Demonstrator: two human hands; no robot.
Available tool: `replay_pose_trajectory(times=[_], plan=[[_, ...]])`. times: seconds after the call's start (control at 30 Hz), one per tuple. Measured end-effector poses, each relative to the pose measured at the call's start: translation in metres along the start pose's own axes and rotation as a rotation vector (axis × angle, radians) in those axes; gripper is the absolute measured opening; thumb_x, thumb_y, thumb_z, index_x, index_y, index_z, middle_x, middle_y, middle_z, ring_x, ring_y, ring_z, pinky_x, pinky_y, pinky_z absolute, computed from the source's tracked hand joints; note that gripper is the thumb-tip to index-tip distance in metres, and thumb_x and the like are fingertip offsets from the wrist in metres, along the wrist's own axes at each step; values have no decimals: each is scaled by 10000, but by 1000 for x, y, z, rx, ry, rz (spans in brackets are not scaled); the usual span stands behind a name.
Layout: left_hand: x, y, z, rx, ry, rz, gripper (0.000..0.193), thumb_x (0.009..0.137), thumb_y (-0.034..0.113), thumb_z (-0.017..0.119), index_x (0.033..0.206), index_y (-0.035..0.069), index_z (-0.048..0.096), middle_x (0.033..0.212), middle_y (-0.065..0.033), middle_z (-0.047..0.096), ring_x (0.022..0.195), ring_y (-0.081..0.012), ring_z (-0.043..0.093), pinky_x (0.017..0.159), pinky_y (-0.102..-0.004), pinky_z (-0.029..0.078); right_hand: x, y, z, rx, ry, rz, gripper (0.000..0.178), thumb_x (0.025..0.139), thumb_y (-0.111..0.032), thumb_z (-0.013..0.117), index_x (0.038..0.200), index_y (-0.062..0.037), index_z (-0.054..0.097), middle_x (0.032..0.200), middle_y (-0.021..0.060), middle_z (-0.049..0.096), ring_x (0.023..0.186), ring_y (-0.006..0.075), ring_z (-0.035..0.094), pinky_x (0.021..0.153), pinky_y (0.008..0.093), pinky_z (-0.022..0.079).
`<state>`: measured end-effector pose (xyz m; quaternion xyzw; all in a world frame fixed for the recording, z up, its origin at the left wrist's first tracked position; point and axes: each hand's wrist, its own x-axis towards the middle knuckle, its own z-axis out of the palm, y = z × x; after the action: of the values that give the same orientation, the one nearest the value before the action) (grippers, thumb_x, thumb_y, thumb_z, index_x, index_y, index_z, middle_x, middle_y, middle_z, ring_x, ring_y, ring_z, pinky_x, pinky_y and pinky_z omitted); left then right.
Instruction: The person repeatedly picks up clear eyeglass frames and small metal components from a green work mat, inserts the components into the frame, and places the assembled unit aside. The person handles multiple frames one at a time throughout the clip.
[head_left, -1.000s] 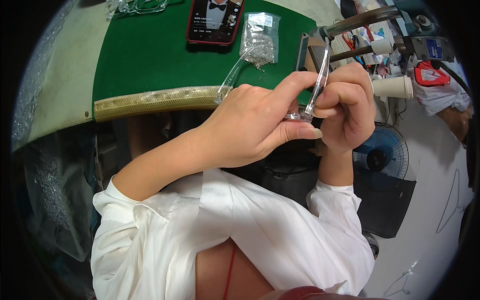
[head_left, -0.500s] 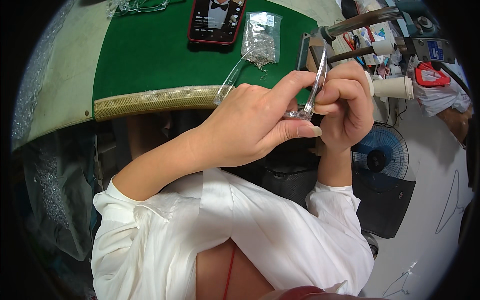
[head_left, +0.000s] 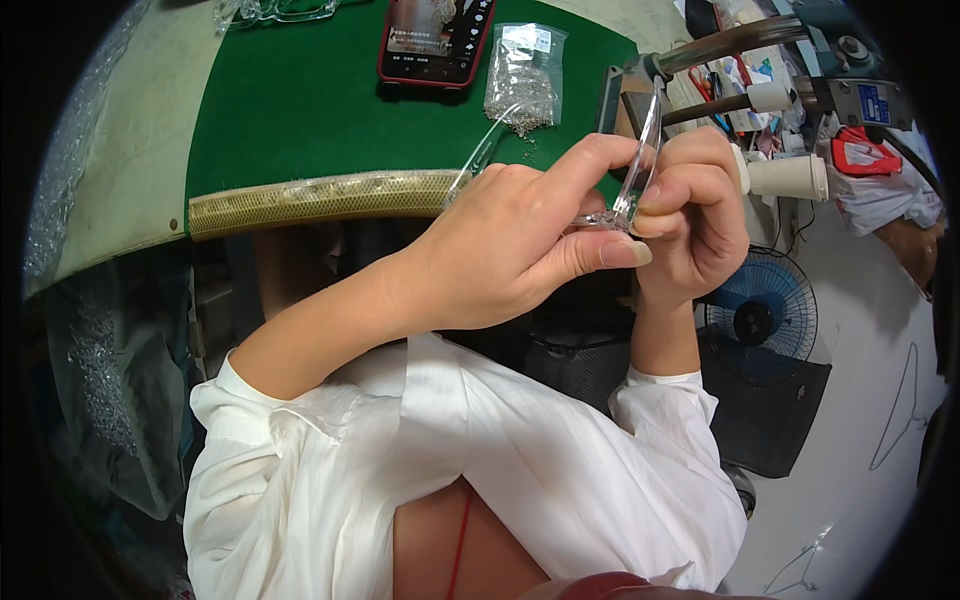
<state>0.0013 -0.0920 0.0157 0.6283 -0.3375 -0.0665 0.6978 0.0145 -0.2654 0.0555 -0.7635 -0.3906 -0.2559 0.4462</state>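
A clear plastic eyeglasses frame (head_left: 643, 150) is held above the front edge of the green work mat (head_left: 330, 110). My left hand (head_left: 490, 240) grips it between thumb and fingers near one hinge, hiding most of its front. One temple rises between my hands, and the other sticks out to the left behind the left hand. Close against that hinge, my right hand (head_left: 700, 215) is closed in a pinch with its other fingers curled. Whatever lies between its fingertips is too small to make out. Beyond the hands lies a clear bag (head_left: 525, 70) of tiny metal pieces, some spilled at its mouth.
A red-cased phone (head_left: 430, 50) with a lit screen stands behind the mat's middle. More clear frames (head_left: 280, 10) lie at the far left. Right of my hands are a metal bench machine (head_left: 740, 50) and a white cup (head_left: 785, 177). Below stands a blue fan (head_left: 765, 310).
The frame and both hands have shifted very slightly, the left fingers and the frame a little to the right. The grips look the same. The phone's picture has changed.
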Motion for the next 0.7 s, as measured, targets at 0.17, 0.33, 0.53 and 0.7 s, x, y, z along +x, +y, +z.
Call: replay_pose_trajectory(times=[0.17, 0.33, 0.53, 0.7], plan=[[0, -4, -4, 149, -4, 57, 567, 896, 302, 586, 1344, 41, 357, 752, -93, 651, 709, -247, 685, 649, -269, 495, 0, 0, 1, 35, 1, 14, 199, 738, -155, 741, 755, 0, 618, 748, 79, 576, 670, 149, 522, 561, 227, 389], [1, -2, -5, 30, -39, -6, 573, 916, 350, 563, 1347, 35, 352, 740, -75, 648, 715, -208, 679, 656, -268, 500, -1, 2, 2, 71, 20, 8, 177, 738, -110, 744, 775, 6, 616, 761, 80, 572, 661, 136, 514, 546, 215, 380], [1, -8, -3, -123, -29, -3, 659, 934, 427, 526, 1386, 16, 279, 976, -89, 620, 806, -146, 637, 699, -263, 498, -7, 4, 5, 138, 138, 117, 207, 744, -97, 765, 828, 10, 609, 798, 68, 564, 653, 108, 504, 524, 185, 350], [11, -17, 3, -131, 61, 123, 677, 944, 399, 517, 1409, 23, 199, 1062, -144, 606, 907, -252, 605, 778, -304, 482, -10, -11, 10, 392, 69, 487, 298, 837, -228, 705, 965, 32, 638, 877, 37, 548, 705, 101, 537, 610, 193, 410]])
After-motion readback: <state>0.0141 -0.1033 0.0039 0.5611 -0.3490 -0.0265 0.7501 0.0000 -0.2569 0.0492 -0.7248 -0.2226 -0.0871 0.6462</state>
